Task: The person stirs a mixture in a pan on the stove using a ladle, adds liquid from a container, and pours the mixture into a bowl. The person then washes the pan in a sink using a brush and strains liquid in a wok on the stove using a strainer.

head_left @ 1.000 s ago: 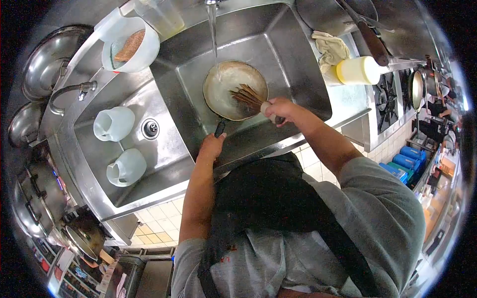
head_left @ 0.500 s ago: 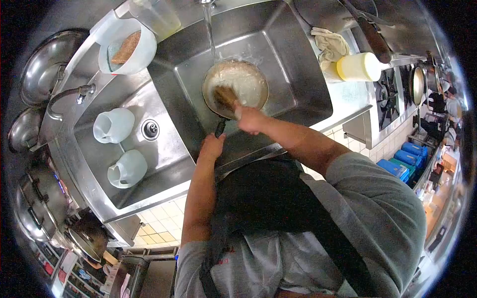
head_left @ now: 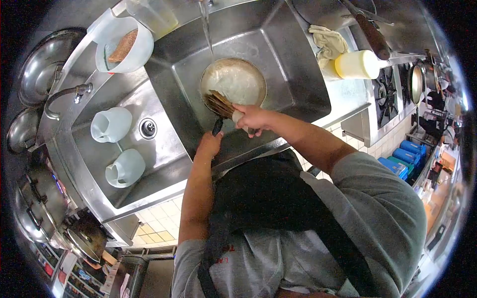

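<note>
A round pan (head_left: 241,82) with a black handle lies tilted in the large steel sink (head_left: 303,74), and water from the tap (head_left: 205,25) runs into it. My left hand (head_left: 209,145) is closed around the pan's handle. In my right hand (head_left: 252,119) is the pale grip of a brown bristle brush (head_left: 218,103). The brush's stiff bristles lie over the near left part of the pan, close to the handle. Cloudy water covers part of the pan's inside.
Two cut white jugs (head_left: 112,124) lie in the left basin beside a drain (head_left: 148,128). A white container (head_left: 126,49) holds a brown scrubber. On the right are a cloth (head_left: 328,43), a yellow-white bottle (head_left: 357,65) and stove burners (head_left: 383,94). People stand far right.
The brush has moved from the pan's right side across to its near left part, with my right hand following. The foamy water has become calmer since half a second ago. My left hand keeps its hold.
</note>
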A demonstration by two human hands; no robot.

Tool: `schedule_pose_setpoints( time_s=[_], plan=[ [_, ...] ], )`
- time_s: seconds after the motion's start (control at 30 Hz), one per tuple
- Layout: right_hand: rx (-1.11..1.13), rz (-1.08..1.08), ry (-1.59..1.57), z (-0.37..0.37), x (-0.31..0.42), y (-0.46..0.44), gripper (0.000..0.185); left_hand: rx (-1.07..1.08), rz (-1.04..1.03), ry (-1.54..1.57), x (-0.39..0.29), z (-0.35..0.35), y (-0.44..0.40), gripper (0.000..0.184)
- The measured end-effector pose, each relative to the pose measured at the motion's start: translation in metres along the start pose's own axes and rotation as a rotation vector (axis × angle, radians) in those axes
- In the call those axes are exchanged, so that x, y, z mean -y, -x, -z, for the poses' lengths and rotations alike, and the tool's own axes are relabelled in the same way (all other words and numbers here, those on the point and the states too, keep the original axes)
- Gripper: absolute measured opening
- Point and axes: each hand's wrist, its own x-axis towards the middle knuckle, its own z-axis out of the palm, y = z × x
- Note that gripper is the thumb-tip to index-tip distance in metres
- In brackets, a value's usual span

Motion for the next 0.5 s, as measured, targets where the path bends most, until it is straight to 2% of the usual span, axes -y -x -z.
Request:
schedule_pose_setpoints(
  time_s=[0.03,0.07,0.13,0.17,0.2,0.27,0.33,0.37,0.4,0.47,0.5],
  plan=[
    [0.091,-0.008,-0.104,0.001,0.0,0.0,0.085,0.001,0.002,0.001,0.008,-0.004,-0.008,0.063],
    [0.092,-0.012,-0.11,0.008,-0.005,-0.012,0.085,-0.074,-0.074,-0.081,0.023,-0.01,-0.023,0.065],
    [-0.114,0.109,-0.248,0.034,-0.012,-0.046,0.085,-0.155,-0.157,-0.16,0.02,-0.012,-0.024,0.067],
    [-0.229,0.05,-0.296,0.025,-0.011,-0.044,0.083,-0.133,-0.126,-0.166,0.014,-0.009,-0.003,0.069],
    [-0.228,0.052,-0.301,0.018,-0.011,-0.035,0.083,-0.118,-0.105,-0.173,0.009,-0.006,0.006,0.071],
    [0.114,0.001,-0.177,0.002,-0.018,-0.016,0.082,-0.14,-0.121,-0.205,0.026,-0.013,-0.014,0.071],
    [0.13,-0.048,-0.089,0.014,-0.038,-0.004,0.08,-0.16,-0.134,-0.23,0.03,-0.015,-0.018,0.072],
    [0.144,-0.092,0.0,0.023,-0.05,0.004,0.079,-0.094,-0.068,-0.201,0.023,-0.011,-0.013,0.071],
    [0.096,-0.134,0.104,0.042,-0.047,0.023,0.076,-0.031,-0.006,-0.172,0.017,-0.008,-0.01,0.071],
    [0.037,-0.17,0.219,0.086,-0.043,0.017,0.074,-0.064,-0.056,-0.18,0.021,-0.008,-0.028,0.071],
    [-0.145,-0.045,0.485,0.102,-0.056,-0.012,0.075,-0.084,-0.09,-0.198,0.025,-0.011,-0.032,0.07]
  ],
)
